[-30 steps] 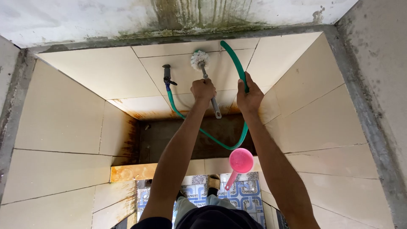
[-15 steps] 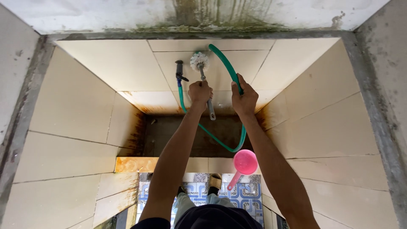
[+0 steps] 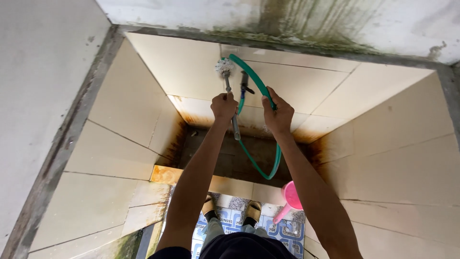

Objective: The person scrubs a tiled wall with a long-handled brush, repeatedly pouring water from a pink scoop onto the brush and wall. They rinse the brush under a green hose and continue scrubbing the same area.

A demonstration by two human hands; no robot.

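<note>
Item: tiled water basin, viewed from above by the person standing at its near wall.

Left hand [image 3: 224,106]: fingers are closing tight around the grey handle of a scrubbing brush [image 3: 228,91]. The brush's long axis is running from the hand up and slightly left, toward the far wall; its white bristle head [image 3: 224,65] is pressing on, or sitting just off, the cream tile beside the tap [image 3: 245,82]. The handle's tail end is sticking out below the fist, pointing down into the basin.

Right hand [image 3: 279,115]: fingers are wrapping around a green hose [image 3: 256,84], clamped on it. From the grip the hose is arching up and left toward the bristle head, ending just beside it; below the grip it is looping down over the dark basin floor [image 3: 239,158] and climbing back to the tap. Whether water is running cannot be told.

Relation: the bristle head is lying beyond both hands, up and to the left; the left hand is the nearer, directly along the handle.

Also present: rust-brown staining in the corners of the basin walls [image 3: 124,96], a pink plastic dipper [image 3: 291,196] resting at the near rim by the right forearm, patterned blue floor tiles [image 3: 282,230] and the person's sandalled feet below.
</note>
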